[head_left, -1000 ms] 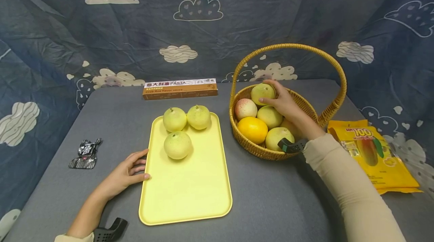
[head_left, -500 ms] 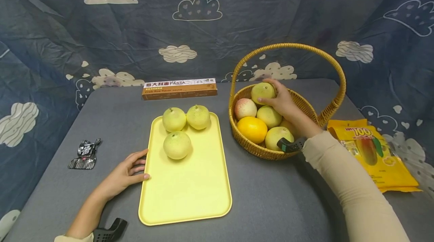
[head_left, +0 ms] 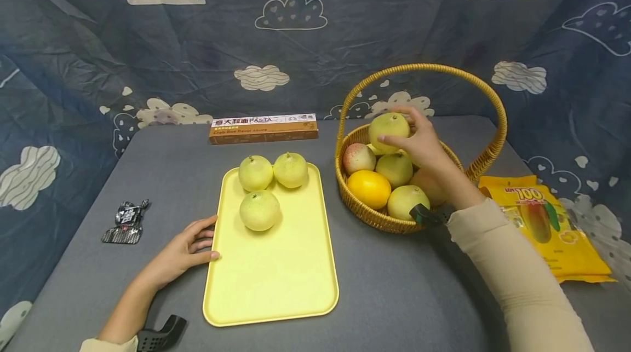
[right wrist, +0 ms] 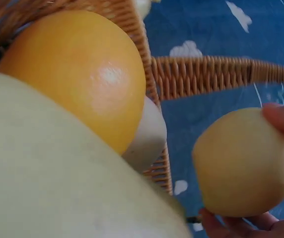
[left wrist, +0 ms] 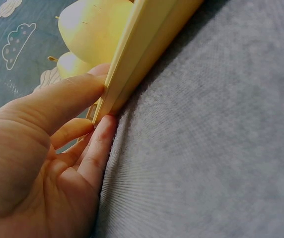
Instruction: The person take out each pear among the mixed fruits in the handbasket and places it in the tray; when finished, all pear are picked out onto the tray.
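My right hand (head_left: 425, 141) grips a yellow-green pear (head_left: 386, 128) just above the other fruit in the wicker basket (head_left: 377, 220), under its tall handle. In the right wrist view this pear (right wrist: 241, 163) sits between thumb and fingers, apart from the fruit below. The basket holds a reddish peach (head_left: 358, 159), an orange (head_left: 368, 190) and several pears (head_left: 408, 202), some partly hidden by the right hand and wrist. My left hand (head_left: 179, 253) pinches the left rim of a yellow tray (head_left: 276, 286), as the left wrist view confirms. Three pears (head_left: 259, 211) stand at the tray's far end.
A pasta box (head_left: 263, 130) lies at the table's back edge. Right of the basket lies a yellow mango-picture bag (head_left: 547, 229). A small crumpled black wrapper (head_left: 127, 223) lies to the left. A cloud-patterned curtain (head_left: 291, 67) hangs behind the table.
My right hand has lifted the pear up and slightly right, off the basket's other fruit, uncovering yellow fruit underneath. The left hand and tray have stayed put.
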### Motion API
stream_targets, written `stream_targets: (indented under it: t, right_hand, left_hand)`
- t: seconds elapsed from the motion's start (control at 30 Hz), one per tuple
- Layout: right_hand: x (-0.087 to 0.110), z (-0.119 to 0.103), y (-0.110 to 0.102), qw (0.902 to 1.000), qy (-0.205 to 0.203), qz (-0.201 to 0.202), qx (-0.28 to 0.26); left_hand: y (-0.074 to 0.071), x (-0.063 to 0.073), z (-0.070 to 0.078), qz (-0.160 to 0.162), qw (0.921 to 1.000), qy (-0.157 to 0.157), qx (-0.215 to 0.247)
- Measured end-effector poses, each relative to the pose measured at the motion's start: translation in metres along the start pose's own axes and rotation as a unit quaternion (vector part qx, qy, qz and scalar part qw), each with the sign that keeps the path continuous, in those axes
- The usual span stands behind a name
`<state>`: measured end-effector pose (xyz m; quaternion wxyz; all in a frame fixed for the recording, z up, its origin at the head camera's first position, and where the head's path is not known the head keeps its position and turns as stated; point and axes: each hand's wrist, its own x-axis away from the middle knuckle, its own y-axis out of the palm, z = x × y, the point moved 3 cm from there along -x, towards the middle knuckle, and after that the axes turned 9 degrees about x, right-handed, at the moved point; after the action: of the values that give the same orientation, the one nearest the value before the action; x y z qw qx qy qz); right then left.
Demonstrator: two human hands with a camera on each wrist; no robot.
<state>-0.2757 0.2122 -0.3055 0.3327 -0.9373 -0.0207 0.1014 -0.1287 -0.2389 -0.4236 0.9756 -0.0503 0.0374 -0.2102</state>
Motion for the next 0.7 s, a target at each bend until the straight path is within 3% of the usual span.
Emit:
stream_targets:
  t: [0.33,0.7]
  right_hand:
    - [0.038,-0.045,0.004,0.9965,-0.067,-0.018,-0.046]
    - [0.071,-0.082,0.055,0.9747,-0.110,-0.118,-0.154]
  left_hand:
    - [0.000,0.000,0.000,-0.002,1.0000,-0.001,0.000]
    - [0.001,0.000,0.002,0.001,1.0000,-0.003,-0.005]
